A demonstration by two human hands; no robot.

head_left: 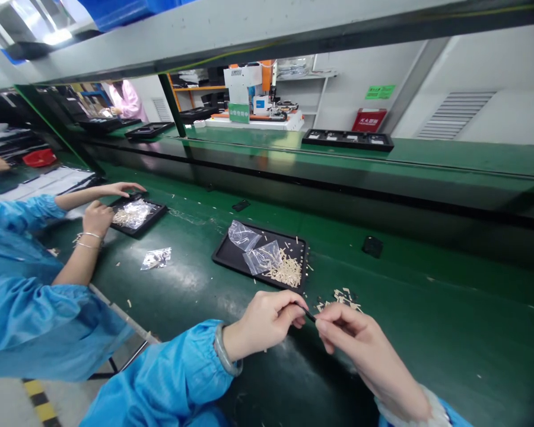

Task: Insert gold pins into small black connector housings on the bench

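Observation:
Between my two hands, just above the green worktop, is a small thin black part (308, 313), seen nearly edge-on. My left hand (267, 320) pinches its left end with thumb and forefinger. At the other end, the fingertips of my right hand (353, 337) close on it. Much of the part is hidden behind the fingers. Beyond my left hand lies a black tray (231, 259) with clear plastic bags (262, 256) and a heap of small beige strips (287, 270). A looser pile of beige pieces (340, 298) is on the worktop behind my right hand.
To the left, a co-worker in blue sleeves has both hands (98, 219) at another black tray (149, 220). A small bag (156, 258) lies between the trays. Flat black parts (372, 246) rest farther back. A raised ledge (449, 155) bears a compartment tray (347, 140); a shelf beam (267, 29) crosses overhead.

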